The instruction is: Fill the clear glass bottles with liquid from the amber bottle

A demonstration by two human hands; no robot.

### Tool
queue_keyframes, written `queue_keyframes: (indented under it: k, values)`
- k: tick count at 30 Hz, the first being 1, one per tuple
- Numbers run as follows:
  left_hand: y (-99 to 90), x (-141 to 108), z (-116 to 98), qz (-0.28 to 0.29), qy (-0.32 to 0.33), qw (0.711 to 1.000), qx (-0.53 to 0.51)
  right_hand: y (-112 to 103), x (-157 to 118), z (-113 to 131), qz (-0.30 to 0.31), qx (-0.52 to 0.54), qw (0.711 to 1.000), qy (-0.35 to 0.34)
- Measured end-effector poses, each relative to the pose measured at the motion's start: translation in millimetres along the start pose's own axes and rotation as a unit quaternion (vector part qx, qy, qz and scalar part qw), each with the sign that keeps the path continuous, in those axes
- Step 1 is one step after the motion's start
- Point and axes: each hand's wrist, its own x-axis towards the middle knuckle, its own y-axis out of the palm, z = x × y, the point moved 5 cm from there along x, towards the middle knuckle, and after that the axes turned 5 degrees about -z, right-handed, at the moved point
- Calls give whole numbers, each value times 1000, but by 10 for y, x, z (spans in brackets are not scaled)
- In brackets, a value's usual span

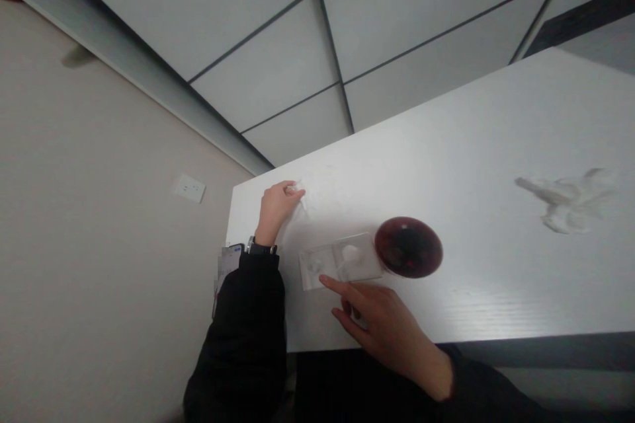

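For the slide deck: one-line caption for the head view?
Left hand pinches tissue; right hand touches clear tray beside dark bowl.

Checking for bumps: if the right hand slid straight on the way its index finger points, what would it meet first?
The right hand would likely meet the clear plastic tray first; its fingertip already sits at the tray's near edge, though contact is unclear.

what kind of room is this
Probably an office or meeting room, though that is a guess: a plain white table, a tiled floor with dark seams, and a bare wall with a socket. On the table sit a dark red bowl and a clear plastic tray.
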Motion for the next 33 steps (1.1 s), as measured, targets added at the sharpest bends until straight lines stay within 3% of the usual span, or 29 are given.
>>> queue_keyframes:
  k: [4, 7, 9, 11, 15, 21, 26, 33]
  values:
    - [-38, -88, -38, -12, 21, 1000, 15, -4, 1, 4, -8, 1, 1000, -2]
    - [-263, -402, -162, -14, 102, 990, -96, -56, -25, 46, -35, 25, 999, -21]
    - [-378, -742, -345, 85, 199, 952, -218, -128, -67, 77, -71, 54, 996, -32]
    - [-443, -1102, -521, 190, 253, 911, -264, -208, -123, 85, -112, 60, 992, -26]
    - [-377, -1523, -719, 252, 274, 910, -180, -311, -216, 84, -175, -4, 984, -16]
    - [-167, -1581, -783, 214, 341, 903, -151, -321, -213, 85, -191, -30, 981, -21]
    - [-146, -1578, -776, 160, 388, 896, -148, -346, -173, 83, -200, -2, 980, -15]
    - [-156, -1569, -712, 124, 337, 925, -123, -376, -135, 92, -197, 16, 980, -3]
